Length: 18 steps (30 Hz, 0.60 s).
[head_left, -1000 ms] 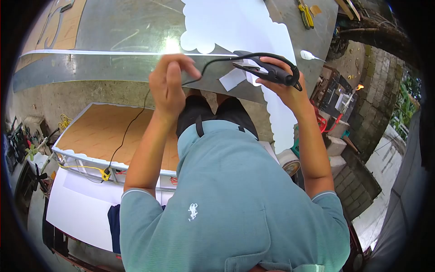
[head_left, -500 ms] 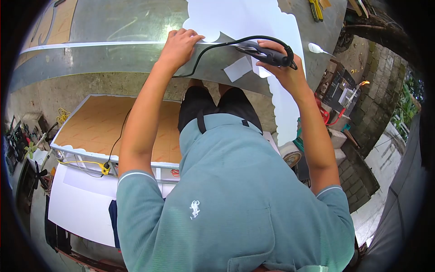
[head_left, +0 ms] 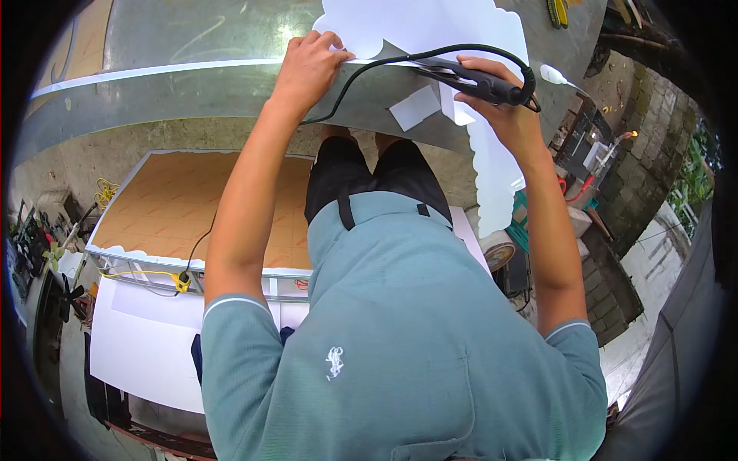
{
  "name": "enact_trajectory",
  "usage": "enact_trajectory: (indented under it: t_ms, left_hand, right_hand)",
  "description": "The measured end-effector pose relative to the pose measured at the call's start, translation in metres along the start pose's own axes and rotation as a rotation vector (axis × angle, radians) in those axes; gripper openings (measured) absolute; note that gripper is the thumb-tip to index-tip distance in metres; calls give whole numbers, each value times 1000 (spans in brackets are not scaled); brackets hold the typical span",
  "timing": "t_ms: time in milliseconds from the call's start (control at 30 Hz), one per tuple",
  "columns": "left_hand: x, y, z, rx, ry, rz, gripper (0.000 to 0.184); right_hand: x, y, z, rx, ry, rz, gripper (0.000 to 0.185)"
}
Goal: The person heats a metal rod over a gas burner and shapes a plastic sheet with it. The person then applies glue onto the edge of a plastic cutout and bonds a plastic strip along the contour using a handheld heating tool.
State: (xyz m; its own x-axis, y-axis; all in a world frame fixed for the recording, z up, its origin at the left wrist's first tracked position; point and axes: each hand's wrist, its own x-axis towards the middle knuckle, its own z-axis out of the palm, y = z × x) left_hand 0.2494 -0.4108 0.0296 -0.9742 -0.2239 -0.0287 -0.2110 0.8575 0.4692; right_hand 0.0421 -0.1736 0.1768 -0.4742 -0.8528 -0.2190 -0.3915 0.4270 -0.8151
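Observation:
My left hand [head_left: 314, 67] pinches a long, narrow white strip [head_left: 165, 68] that runs leftward across the metal table [head_left: 223, 31]. The fingers of my right hand [head_left: 503, 88] are wrapped round a black clamp-shaped tool [head_left: 480, 83] with a black cord looping left below my left hand. The tool's jaws point left, at the strip's right part; whether they touch it is too small to tell. A scalloped white sheet [head_left: 438, 27] lies behind both hands. Below the tool is a small white piece [head_left: 415, 107].
A white-tipped bottle [head_left: 552, 74] and yellow-handled pliers [head_left: 559, 11] lie at the right of the table. A small flame [head_left: 630, 134] burns at a torch on the far right. A brown panel in a frame [head_left: 207, 207] stands at the lower left, near a yellow cord [head_left: 146, 275].
My left hand has moved up from above the table's near edge and closed on the strip. The view has shifted, and the tool in my right hand has come up level with the strip.

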Motion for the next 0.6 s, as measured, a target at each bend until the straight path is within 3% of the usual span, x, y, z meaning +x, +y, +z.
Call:
enact_trajectory:
  t_ms: [600]
  left_hand:
    - [1,-8,4,83,-56,44,31]
  right_hand:
    - [-11,9,4,-158,42,-97,46]
